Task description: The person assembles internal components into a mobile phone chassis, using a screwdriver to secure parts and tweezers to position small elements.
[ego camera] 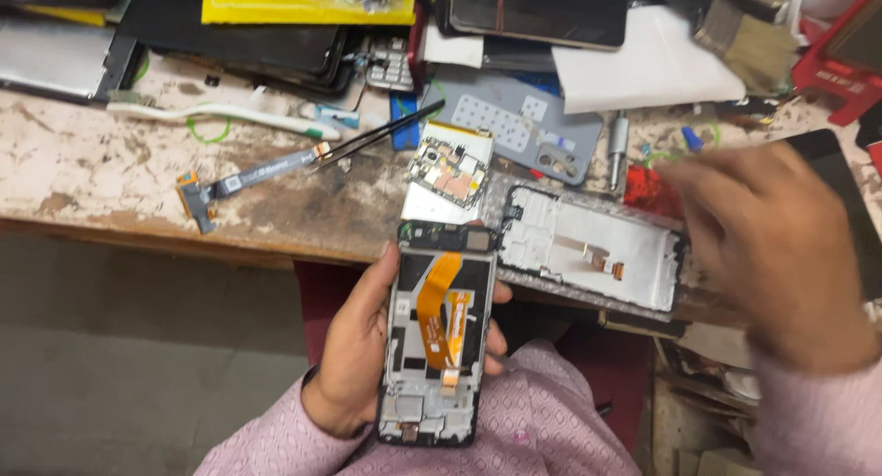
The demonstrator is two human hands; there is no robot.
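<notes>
The right hand (pixel 767 246) is motion-blurred, hiding the red thing (pixel 648 191) beneath it.

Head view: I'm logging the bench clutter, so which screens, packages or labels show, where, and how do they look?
Opened phone: in left hand, orange ribbon cable inside.
White phone frame: bench edge, rectangular.
Dark screen panel: top centre, black.
Yellow package: top, flat.
Right hand: blurred, above the bench.

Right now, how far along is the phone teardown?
Done: the opened phone has its back off, and a circuit board lies on the bench beside a white inner frame. In hand: the left hand grips the phone; the right hand hovers blurred, empty. Left: the orange flex cable remains inside.
</notes>
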